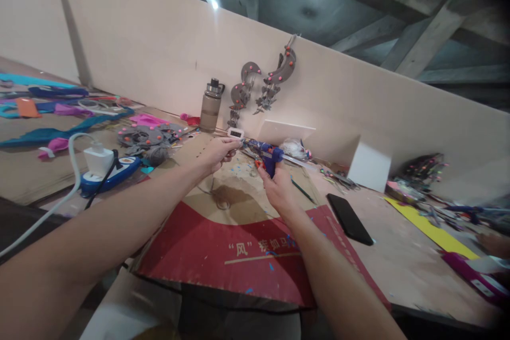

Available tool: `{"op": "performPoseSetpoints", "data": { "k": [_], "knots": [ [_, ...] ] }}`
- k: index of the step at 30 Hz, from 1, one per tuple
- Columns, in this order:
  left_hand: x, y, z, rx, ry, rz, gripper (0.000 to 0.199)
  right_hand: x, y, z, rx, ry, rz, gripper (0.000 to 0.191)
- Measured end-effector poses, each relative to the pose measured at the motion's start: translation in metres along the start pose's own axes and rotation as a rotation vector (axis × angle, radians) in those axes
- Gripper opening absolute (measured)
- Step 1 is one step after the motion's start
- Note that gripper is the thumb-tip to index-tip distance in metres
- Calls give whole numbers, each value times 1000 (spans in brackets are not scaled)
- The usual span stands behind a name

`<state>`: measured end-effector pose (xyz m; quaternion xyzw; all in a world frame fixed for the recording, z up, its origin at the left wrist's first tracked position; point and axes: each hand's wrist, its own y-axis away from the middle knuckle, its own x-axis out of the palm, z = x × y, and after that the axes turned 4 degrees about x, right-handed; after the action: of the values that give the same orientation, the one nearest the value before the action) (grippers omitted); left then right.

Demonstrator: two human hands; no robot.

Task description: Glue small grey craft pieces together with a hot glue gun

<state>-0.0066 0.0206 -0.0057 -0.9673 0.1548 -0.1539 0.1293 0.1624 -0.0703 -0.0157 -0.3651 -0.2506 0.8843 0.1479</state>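
Bare forearms (131, 212) over red-and-tan cardboard (231, 271)
Right hand (278, 188) grips blue plastic glue gun (271, 155); left hand (219, 154) pinches small, indistinct item (241, 143) near its nozzle (247, 143): slipping could burn fingers.

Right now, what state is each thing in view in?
Glue gun, held, glue stick out its back
Left hand, pinched near the glue gun's tip
Right hand, closed on the glue gun
Bottle, upright, lid on
Phone, lying flat
Charger, plugged into the power strip
White board, leaning on the wall

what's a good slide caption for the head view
Right hand grips a blue glue gun, left hand near its tip, above cardboard.
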Motion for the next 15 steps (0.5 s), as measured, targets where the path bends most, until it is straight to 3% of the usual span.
{"op": "performPoseSetpoints", "data": {
  "k": [15],
  "knots": [
    [-5,-5,5,95,-40,-68,14,0,3,6,-2,96,17,28]
  ]
}}
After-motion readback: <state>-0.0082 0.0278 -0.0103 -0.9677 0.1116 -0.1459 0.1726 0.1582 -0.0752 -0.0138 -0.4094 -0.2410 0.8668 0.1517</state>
